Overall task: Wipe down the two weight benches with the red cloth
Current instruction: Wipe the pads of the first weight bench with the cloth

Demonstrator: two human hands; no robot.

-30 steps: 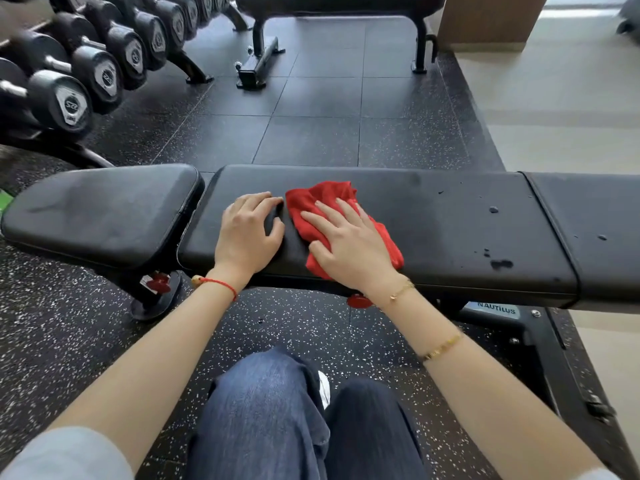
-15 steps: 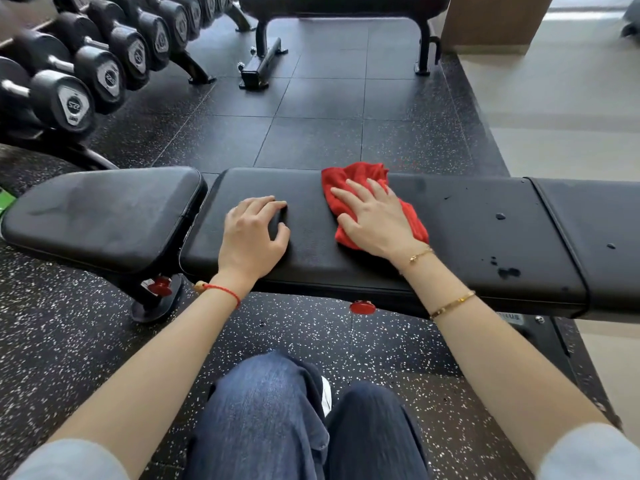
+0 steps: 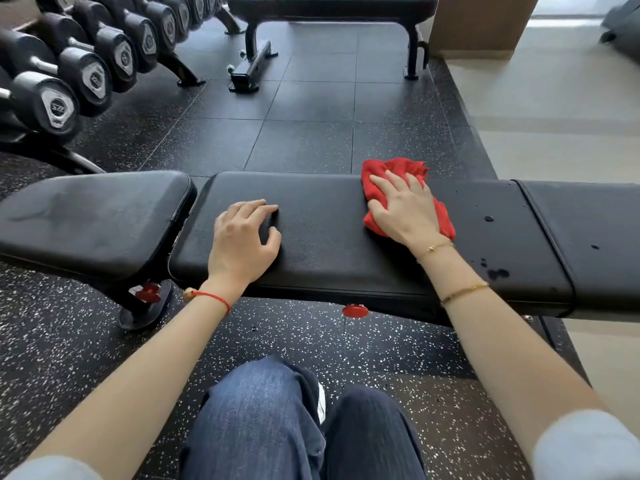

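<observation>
1. Right hand (image 3: 407,207): fingers spread nearly flat, palm pressing the red cloth (image 3: 391,174) onto the near bench (image 3: 322,244) so the whole palm drives it.
2. Cloth: bunched beneath that hand, showing past its fingertips and beside its wrist.
3. Left hand (image 3: 244,237): loosely curled, holding nothing, resting on the pad, probably as a brace.
4. Droplets (image 3: 497,273): right of the wiping hand, likely unwiped.
5. Far bench (image 3: 332,1): well beyond both hands.

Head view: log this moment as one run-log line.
right hand presses red cloth flat on near bench | left hand rests on pad | far bench untouched
</observation>
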